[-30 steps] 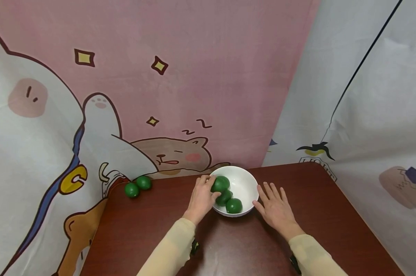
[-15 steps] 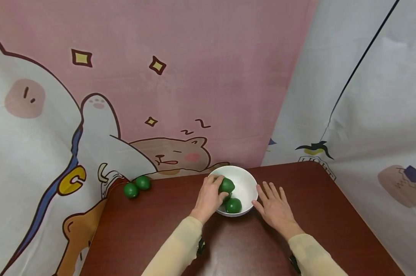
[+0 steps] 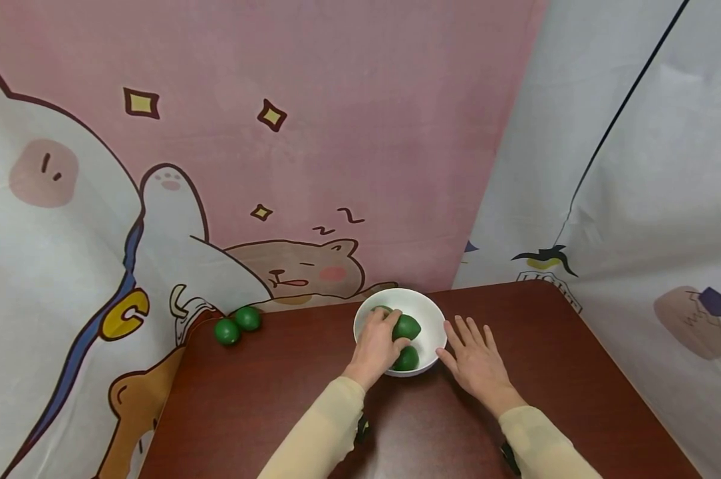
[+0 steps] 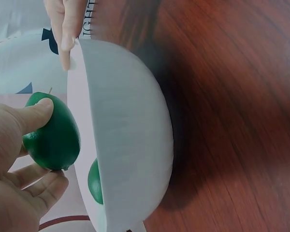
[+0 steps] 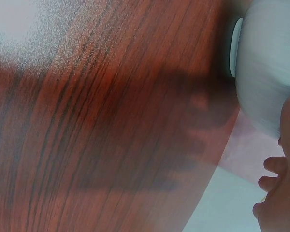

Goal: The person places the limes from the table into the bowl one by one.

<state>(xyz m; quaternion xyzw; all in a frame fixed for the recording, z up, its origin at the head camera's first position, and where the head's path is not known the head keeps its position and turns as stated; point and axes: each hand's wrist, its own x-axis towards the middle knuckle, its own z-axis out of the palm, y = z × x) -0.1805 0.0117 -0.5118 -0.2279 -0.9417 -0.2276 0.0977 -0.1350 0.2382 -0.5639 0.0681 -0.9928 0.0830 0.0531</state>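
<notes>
A white bowl stands on the table, with green limes in it. My left hand holds a lime over the bowl, thumb on one side and fingers on the other; in the left wrist view that lime is clear of the rim. Below it, another lime lies in the bowl, and a bit of a further lime shows behind my left fingers. At the bowl's right side, my right hand has its fingers spread and extended, touching the rim.
Two more limes, a nearer lime and a farther lime, lie side by side at the table's back left corner. A cartoon-printed cloth hangs close behind the brown table.
The left hand has moved rightward with its lime, from the bowl's left rim to over its middle. The right hand has stayed at the bowl's right side.
</notes>
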